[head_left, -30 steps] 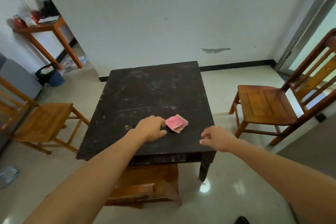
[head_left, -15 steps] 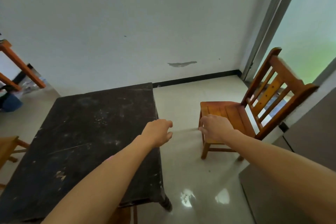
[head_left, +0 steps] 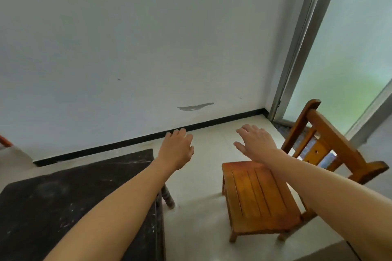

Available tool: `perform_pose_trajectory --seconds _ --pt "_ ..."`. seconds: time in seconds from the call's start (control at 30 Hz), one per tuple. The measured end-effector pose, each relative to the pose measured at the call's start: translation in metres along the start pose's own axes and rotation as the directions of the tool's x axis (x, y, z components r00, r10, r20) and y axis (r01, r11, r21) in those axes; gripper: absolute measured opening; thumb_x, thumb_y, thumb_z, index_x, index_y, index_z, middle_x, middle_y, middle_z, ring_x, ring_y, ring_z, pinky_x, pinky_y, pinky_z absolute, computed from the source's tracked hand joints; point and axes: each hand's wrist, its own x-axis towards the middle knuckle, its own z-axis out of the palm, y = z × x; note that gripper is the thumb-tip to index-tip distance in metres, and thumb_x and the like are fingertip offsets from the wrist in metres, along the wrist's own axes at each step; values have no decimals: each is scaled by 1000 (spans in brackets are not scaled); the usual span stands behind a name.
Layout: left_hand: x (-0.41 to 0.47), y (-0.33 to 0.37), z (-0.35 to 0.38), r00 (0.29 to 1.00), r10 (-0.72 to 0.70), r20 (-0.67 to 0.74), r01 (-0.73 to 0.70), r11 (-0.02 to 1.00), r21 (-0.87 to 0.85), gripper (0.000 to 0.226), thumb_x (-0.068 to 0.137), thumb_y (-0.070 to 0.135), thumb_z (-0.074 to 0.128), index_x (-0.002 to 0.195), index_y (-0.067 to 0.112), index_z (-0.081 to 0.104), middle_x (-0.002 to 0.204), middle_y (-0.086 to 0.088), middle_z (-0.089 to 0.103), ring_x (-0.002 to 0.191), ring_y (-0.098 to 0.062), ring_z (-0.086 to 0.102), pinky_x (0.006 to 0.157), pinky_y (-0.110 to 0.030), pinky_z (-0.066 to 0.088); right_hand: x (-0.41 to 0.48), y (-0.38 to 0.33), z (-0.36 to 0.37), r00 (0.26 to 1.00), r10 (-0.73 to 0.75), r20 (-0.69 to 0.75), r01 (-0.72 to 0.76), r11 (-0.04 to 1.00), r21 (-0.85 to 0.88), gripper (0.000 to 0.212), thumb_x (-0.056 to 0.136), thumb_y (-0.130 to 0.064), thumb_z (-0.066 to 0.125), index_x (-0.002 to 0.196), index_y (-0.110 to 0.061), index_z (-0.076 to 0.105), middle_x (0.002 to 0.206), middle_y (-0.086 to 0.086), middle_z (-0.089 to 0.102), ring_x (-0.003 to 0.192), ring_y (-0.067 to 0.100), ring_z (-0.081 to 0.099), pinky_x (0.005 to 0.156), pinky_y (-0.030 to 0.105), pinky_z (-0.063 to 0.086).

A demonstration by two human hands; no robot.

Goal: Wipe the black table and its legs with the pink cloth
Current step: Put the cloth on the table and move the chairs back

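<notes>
The black table [head_left: 63,197], dusty and scuffed, fills the lower left of the head view; one of its turned legs [head_left: 168,197] shows under the far right corner. The pink cloth is out of view. My left hand [head_left: 177,148] hovers past the table's far right corner, above the floor, fingers relaxed and holding nothing. My right hand [head_left: 256,143] is stretched out over the floor beyond a wooden chair, fingers straight and spread, empty.
A small wooden chair [head_left: 261,201] stands right of the table, its back toward a sliding glass door [head_left: 343,53]. A white wall with a black baseboard [head_left: 127,144] runs behind. Pale tiled floor lies between table and chair.
The view swung up and to the right, so the pink cloth left the view. Both hands rose away from the tabletop and opened out; the table slid to the lower left.
</notes>
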Motion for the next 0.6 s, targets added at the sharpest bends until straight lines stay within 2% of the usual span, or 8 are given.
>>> perform_pose_trajectory --seconds 0.2,0.43,0.6 --pt "127 2 0 995 97 1 -97 995 28 33 97 36 40 122 16 51 119 -6 52 107 -23 49 93 -36 39 93 70 2 999 40 2 -40 997 -63 56 97 -54 40 143 -21 42 147 3 43 133 22 42 109 39 37" --pt "279 6 17 982 183 53 -185 982 39 36 99 37 38 126 16 50 128 -6 49 118 -23 46 97 -37 35 204 148 19 990 142 15 -141 988 -55 57 97 -56 37 142 -21 42 146 4 43 129 24 45 106 40 39" --pt "374 -1 22 967 248 58 -248 969 -17 38 98 39 39 126 16 50 126 -6 50 115 -23 47 95 -36 37 258 185 26 978 206 44 -205 978 -40 56 98 -54 36 141 -19 43 143 3 45 125 23 48 103 38 41"
